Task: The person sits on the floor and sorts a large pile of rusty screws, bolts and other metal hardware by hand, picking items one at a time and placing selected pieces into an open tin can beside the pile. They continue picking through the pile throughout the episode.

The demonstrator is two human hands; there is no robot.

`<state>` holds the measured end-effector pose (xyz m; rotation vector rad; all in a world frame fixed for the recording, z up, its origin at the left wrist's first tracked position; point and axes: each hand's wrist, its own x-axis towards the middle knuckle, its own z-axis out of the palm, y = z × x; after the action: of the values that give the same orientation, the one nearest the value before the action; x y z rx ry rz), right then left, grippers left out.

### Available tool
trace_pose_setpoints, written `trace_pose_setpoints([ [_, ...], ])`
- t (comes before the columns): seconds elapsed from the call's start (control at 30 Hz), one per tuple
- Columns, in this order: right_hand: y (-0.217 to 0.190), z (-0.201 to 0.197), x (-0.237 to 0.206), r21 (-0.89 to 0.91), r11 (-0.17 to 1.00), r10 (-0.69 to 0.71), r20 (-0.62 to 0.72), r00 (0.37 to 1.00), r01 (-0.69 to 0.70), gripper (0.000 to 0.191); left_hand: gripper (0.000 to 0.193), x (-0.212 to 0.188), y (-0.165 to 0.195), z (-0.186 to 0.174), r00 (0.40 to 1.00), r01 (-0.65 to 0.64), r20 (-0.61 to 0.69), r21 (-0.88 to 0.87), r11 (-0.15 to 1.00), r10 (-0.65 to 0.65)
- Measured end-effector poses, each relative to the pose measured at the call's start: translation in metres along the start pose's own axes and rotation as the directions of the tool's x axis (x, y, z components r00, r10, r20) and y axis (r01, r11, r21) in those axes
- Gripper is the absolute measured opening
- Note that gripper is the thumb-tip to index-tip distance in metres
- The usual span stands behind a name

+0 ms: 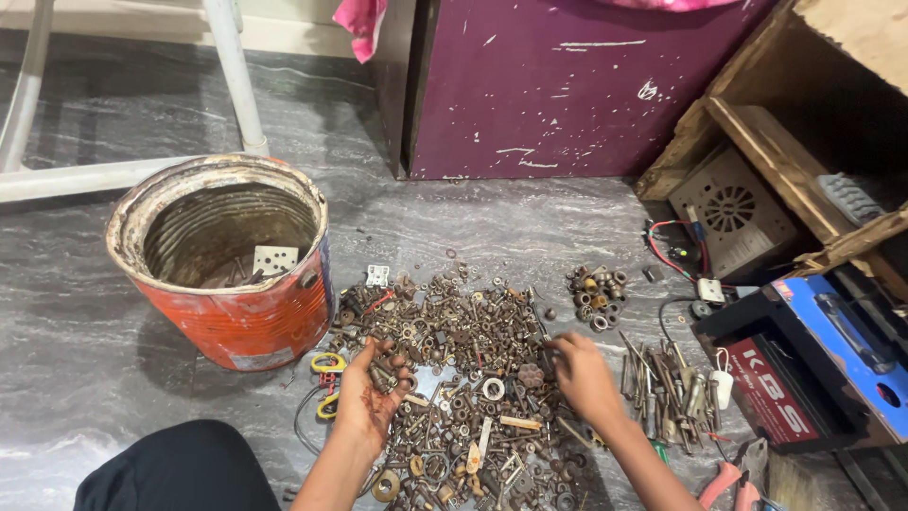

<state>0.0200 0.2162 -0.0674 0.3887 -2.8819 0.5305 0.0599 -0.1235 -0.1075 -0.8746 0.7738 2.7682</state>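
— What are the hands doing on that grey floor [85, 331]?

— The left hand [371, 390] lies palm up and cupped, fingers curled around a few rusty bolts [383, 376], as if used as a small tray. The right hand [580, 377] is palm down, fingers pressed together at the edge of the heap, its tips pinching at one small piece; what exactly it grips is too small to tell.

— And the heap itself?

— A broad spread of rusty nuts, bolts and washers [463, 378] covers the floor between and in front of both hands, thinned out flat so single pieces can be seen and picked.

— Anything set apart from it?

— Yes. A small cluster of nuts [597, 286] sits just beyond the right hand, and a row of long bolts and screws [662, 378] lies to its right, grouped by kind it seems. Yellow-handled scissors [327, 362] rest beside the left wrist.

— Further out?

— A rusted orange tin [241, 312] stands upright to the left, open, with a small white plate [275, 258] and a few scraps inside. A purple cabinet [567, 85] stands behind, a wooden shelf [776, 151] and a blue box [842, 350] to the right, and red-handled pliers [728, 483] near the lower edge.
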Motion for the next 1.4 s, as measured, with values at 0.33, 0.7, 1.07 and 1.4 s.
trace_pose_setpoints([
  [0.33,0.053,0.035,0.075,-0.018,0.998,0.065,-0.096,0.993,-0.067,0.038,0.031,0.010,0.006,0.020,0.999,0.016,-0.032,0.020,1.000,-0.015],
  [0.7,0.043,0.053,0.064,-0.025,0.999,0.042,-0.047,0.998,-0.044,0.024,0.030,0.026,0.004,0.014,1.000,-0.003,-0.025,-0.029,1.000,0.002],
  [1.07,0.000,-0.014,0.007,0.117,0.984,0.093,0.297,0.951,-0.132,0.022,0.033,0.016,0.004,0.004,0.999,-0.013,-0.045,-0.043,0.999,0.011],
  [1.4,0.112,-0.019,0.081,-0.115,0.824,0.532,-0.182,0.827,-0.555,0.032,0.032,0.030,0.000,0.012,0.998,-0.002,-0.056,-0.062,0.998,-0.001],
])
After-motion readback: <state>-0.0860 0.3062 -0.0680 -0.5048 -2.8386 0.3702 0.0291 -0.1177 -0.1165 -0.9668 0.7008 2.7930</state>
